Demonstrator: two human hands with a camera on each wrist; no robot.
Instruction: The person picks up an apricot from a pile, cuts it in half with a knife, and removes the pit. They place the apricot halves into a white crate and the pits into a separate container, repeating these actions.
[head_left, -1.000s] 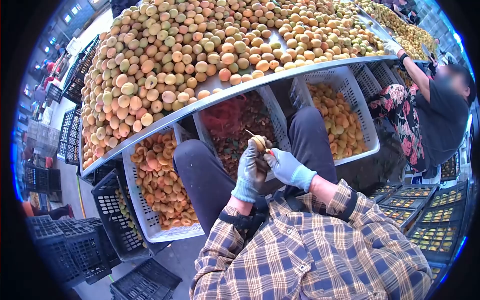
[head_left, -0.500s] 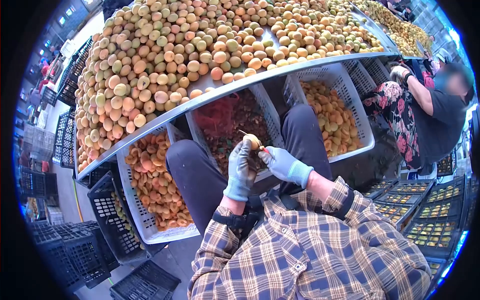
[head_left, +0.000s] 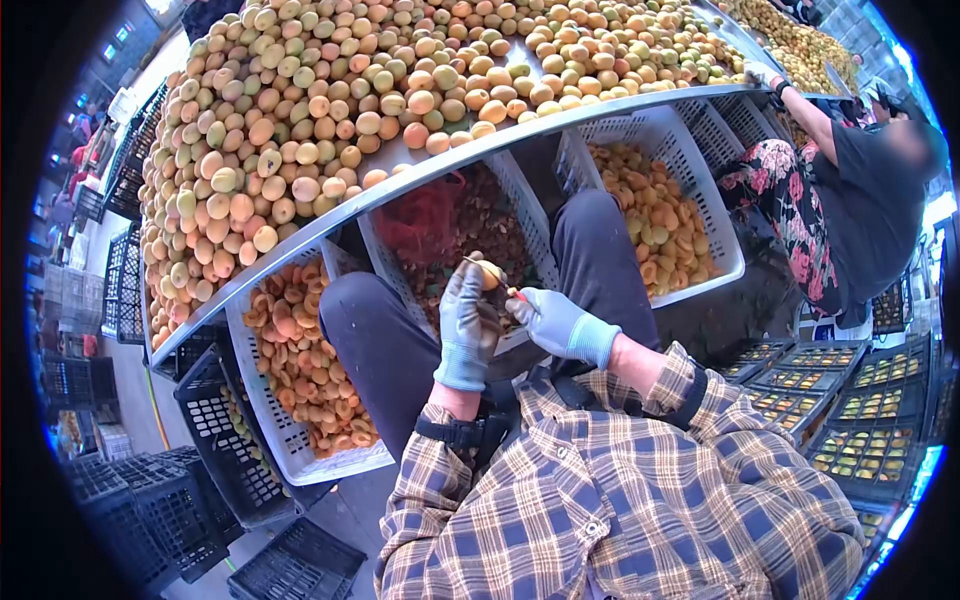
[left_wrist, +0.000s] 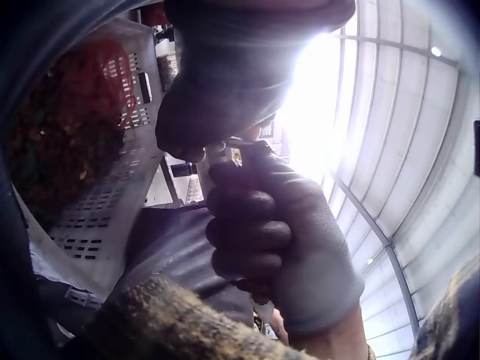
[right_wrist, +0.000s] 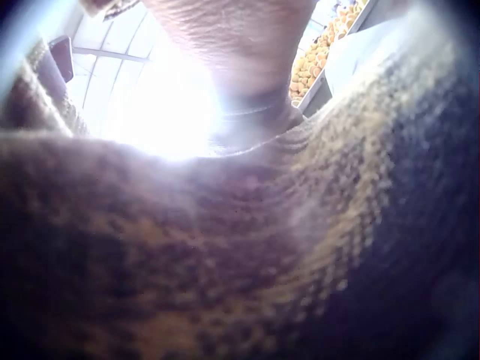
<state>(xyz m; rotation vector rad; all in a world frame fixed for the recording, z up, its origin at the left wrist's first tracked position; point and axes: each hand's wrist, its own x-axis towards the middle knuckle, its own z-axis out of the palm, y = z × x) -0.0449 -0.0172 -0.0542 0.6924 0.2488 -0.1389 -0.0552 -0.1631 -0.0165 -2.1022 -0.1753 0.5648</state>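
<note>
In the head view both hands wear grey-blue gloves and meet above my lap. My left hand [head_left: 470, 312] curls its fingers round a yellow-orange apricot [head_left: 489, 273]. My right hand [head_left: 545, 318] grips a small knife [head_left: 515, 294] with a reddish handle, its blade against the fruit. A thin tip sticks out on the apricot's left side. The left wrist view shows the right hand [left_wrist: 264, 229] as a tight fist just under the left hand [left_wrist: 225, 82]; the fruit is hidden there. The right wrist view is filled by my plaid sleeve [right_wrist: 225, 255].
A metal table [head_left: 470, 152] heaped with whole apricots [head_left: 330, 90] spans the top. Under it stand white crates: halved fruit at left [head_left: 300, 370], pits and a red mesh bag in the middle [head_left: 440, 235], halves at right [head_left: 650, 225]. Another person [head_left: 850, 220] sits at the right. Black crates [head_left: 200, 450] stand at left, filled trays [head_left: 850, 420] at right.
My hands, with the apricot and knife, have drifted slightly up and left in the view. The person at the right lowered an arm, then reached back to the table edge.
</note>
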